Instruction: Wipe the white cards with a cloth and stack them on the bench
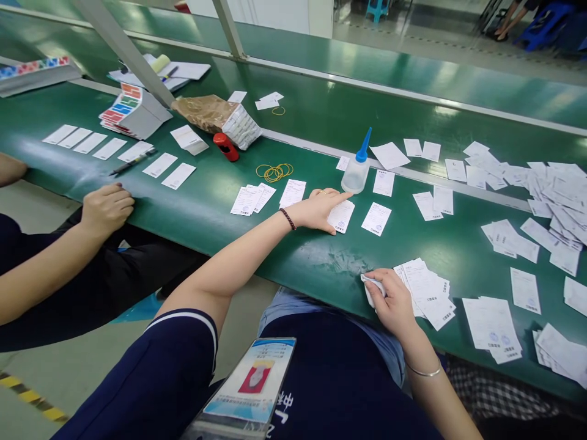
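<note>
My left hand [318, 209] reaches out to a small white printed card [342, 217], its thumb at the card's near edge and its index finger at the far edge. Whether more cards lie under that one I cannot tell. Just beyond the index finger stands a clear squeeze bottle with a blue nozzle [356, 174]. At the table's front edge my right hand [389, 299] is closed around a crumpled white cloth [372, 288]. Right beside those fingers lies a fanned pile of cards [426, 290]. A single card [376, 219] rests right of the left hand.
Many loose cards [559, 189] cover the right side of the green table [293, 260]. Rubber bands [275, 173], a red stamp [226, 147] and a wrapped bundle [220, 119] lie to the left. Another person's hand [107, 208] rests at the table's left edge, near a pen [132, 163].
</note>
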Available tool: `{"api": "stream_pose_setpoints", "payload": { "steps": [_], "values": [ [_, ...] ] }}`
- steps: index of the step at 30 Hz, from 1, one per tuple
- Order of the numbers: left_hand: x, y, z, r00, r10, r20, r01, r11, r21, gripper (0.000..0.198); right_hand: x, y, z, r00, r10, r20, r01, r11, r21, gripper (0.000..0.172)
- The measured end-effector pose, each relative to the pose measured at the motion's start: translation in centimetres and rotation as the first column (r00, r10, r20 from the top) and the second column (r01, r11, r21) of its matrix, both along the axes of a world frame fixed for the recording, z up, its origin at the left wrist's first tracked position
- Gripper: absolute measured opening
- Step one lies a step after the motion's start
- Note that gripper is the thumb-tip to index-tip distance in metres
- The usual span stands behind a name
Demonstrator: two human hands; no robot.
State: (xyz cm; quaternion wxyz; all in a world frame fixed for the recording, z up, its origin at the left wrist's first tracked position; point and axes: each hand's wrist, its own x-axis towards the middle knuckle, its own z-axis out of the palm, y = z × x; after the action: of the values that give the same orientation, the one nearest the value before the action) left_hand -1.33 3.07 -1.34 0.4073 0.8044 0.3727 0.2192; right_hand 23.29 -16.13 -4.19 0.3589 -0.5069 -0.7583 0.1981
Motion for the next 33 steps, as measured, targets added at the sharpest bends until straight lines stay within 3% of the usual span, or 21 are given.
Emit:
{"api": "stream_pose_setpoints", "payload": {
  "steps": [4,7,11,13,15,22,26,28,30,33],
  "values": [
    [-0.8,-1.1,0.7,1.000,0.023,0.009,-0.023,1.000,-0.003,0.107,0.0,0.0,0.1,1.000,0.008,-0.009,-0.008,1.000,0.000,0.016],
    [-1.7,-2.6,0.7,0.952,0.132,0.277,-0.090,0.983,-0.158,0.103,-0.1,0.0,0.1,1.000,0.012,-0.012,-0.011,1.000,0.002,0.017],
    [-2.7,-4.7,0.4,0.699,0.368,0.613,-0.067,0.887,-0.456,0.089,-0.1,0.1,0.1,1.000,0.017,-0.016,-0.017,1.000,0.005,0.017],
    [-2.9,-5.4,0.5,0.594,0.442,0.672,-0.014,0.841,-0.542,0.087,-0.1,0.1,0.1,1.000,0.014,-0.015,-0.014,1.000,0.012,0.017],
    [-3.0,-6.0,0.8,0.546,0.474,0.690,0.014,0.819,-0.574,0.090,-0.1,0.1,0.0,1.000,0.014,-0.015,-0.014,1.000,0.026,0.017],
    [-2.5,-7.0,1.1,0.551,0.483,0.681,-0.022,0.824,-0.567,0.098,0.0,0.2,-0.4,1.000,0.001,-0.028,0.000,0.999,0.038,0.018],
    [-1.7,-8.2,1.0,0.657,0.341,0.672,-0.010,0.896,-0.444,0.078,0.0,0.1,-0.2,0.999,0.003,-0.032,-0.002,0.999,0.035,0.016],
    [-1.1,-9.1,1.2,0.691,0.293,0.661,0.002,0.914,-0.406,0.077,0.0,0.1,-0.1,0.999,0.008,-0.031,-0.007,1.000,0.022,0.017],
    [-0.4,-10.1,1.6,0.638,0.345,0.688,0.050,0.874,-0.484,0.081,0.0,0.1,0.0,0.999,0.011,-0.033,-0.011,1.000,0.007,0.017],
    [0.5,-11.5,2.1,0.523,0.503,0.688,0.150,0.740,-0.655,0.095,0.0,0.1,0.0,0.999,0.004,-0.033,-0.004,1.000,-0.001,0.018]
  ]
}}
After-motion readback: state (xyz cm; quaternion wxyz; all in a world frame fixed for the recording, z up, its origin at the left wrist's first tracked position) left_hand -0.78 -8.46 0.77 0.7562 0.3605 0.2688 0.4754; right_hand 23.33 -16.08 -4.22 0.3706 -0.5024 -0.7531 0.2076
